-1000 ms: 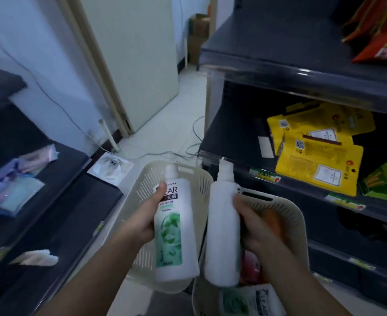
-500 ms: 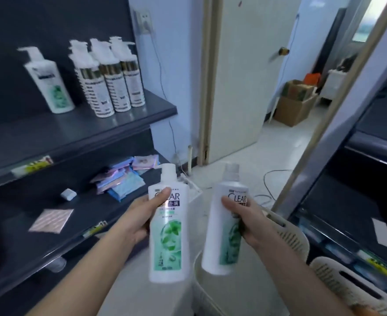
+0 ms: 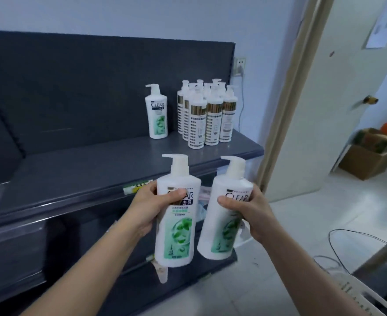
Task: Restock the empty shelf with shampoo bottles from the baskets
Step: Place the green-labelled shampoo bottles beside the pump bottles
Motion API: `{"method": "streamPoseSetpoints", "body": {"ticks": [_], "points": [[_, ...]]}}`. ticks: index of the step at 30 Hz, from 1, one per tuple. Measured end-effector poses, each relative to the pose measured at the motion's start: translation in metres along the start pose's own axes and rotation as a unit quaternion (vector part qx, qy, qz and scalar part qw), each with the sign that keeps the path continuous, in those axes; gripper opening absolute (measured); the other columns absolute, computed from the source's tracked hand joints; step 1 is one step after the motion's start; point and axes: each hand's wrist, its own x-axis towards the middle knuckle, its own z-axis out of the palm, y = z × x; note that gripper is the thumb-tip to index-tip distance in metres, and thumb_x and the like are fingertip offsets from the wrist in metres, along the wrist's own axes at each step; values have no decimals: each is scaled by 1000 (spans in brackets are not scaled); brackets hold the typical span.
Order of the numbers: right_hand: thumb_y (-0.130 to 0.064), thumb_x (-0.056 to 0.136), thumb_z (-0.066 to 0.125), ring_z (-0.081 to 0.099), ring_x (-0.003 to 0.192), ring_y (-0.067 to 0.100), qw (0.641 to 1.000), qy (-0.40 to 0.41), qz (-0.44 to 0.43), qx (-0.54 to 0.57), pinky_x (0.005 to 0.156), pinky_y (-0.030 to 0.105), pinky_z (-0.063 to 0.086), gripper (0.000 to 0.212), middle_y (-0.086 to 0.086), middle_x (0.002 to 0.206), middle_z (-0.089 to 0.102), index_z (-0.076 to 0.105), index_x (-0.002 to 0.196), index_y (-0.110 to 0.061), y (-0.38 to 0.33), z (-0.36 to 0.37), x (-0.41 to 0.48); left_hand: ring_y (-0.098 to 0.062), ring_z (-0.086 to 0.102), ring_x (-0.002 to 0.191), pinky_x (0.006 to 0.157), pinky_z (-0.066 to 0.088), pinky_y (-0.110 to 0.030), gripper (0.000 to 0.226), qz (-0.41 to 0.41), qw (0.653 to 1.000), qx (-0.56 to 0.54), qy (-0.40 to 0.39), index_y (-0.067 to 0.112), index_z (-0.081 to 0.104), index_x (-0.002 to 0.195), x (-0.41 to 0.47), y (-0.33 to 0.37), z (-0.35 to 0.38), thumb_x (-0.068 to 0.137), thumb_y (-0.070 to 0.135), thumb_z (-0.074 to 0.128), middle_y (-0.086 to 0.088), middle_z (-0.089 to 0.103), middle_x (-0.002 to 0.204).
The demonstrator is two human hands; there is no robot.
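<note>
I look onto the dark shelf (image 3: 73,179). Toward its right end, by the back panel, stands a cluster of gold-banded pump bottles (image 3: 207,115). Just left of them one shelved shampoo bottle (image 3: 157,112) stands upright. In front of the shelf's front edge, my left hand (image 3: 151,206) grips the left shampoo bottle (image 3: 176,224) round its upper body. My right hand (image 3: 254,210) grips the right shampoo bottle (image 3: 224,224), which is tilted slightly. Both bottles are in the air, pumps up.
</note>
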Motion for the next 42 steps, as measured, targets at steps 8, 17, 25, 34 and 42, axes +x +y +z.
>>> {"method": "streamPoseSetpoints", "body": {"ticks": [8,17,25,34,42], "points": [[-12,53,95,71,93,20,998,-22,-45,-25,80,39,58,69,3,102,73,54,108,-19,-45,61,80,-18,73,71,55,56,-27,52,72,995,-32,60,9,67,104,56,48,-55,55,17,82,-9,76,88],[-6,58,91,70,91,11,988,-102,-114,-10,76,30,58,62,-1,102,72,56,107,-21,-93,109,187,-16,72,76,57,55,-23,55,151,981,-41,119,8,64,113,131,95,-88,60,15,79,-7,75,93],[-6,56,92,70,96,14,983,-135,-122,-30,75,29,57,68,1,105,71,54,111,-18,-90,147,261,-19,72,83,63,57,-26,60,168,971,-67,154,9,64,116,192,107,-114,58,14,80,-9,74,100],[-5,58,92,69,97,12,982,-141,-112,-59,78,27,57,64,-1,105,71,55,109,-19,-77,174,317,-27,70,98,78,56,-36,64,156,974,-69,147,10,61,121,270,104,-149,60,12,80,-11,72,108],[-6,58,92,68,100,13,984,-133,-91,-80,86,35,57,63,-3,105,71,55,105,-26,-65,186,366,-20,70,94,73,56,-31,52,137,981,-58,128,12,59,124,334,99,-166,75,1,76,-9,72,108]]}}
